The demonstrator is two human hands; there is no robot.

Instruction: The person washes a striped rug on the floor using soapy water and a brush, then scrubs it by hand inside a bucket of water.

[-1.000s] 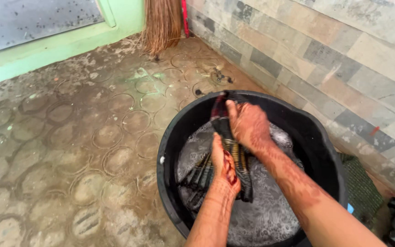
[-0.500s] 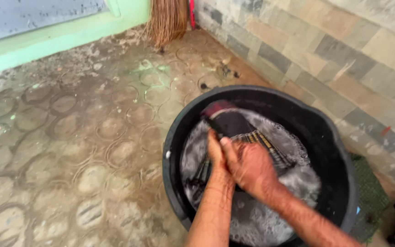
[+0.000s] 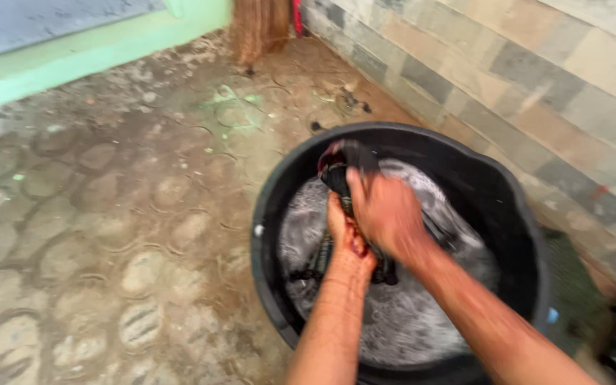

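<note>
Motion blur smears the view, so the fingers are hard to make out. Both hands close on 1 dark striped wet cloth [image 3: 340,171] over the round black plastic tub [image 3: 493,199] of soapy water [image 3: 401,314]; the right hand [image 3: 386,214] presses it against the left hand [image 3: 345,232].
</note>
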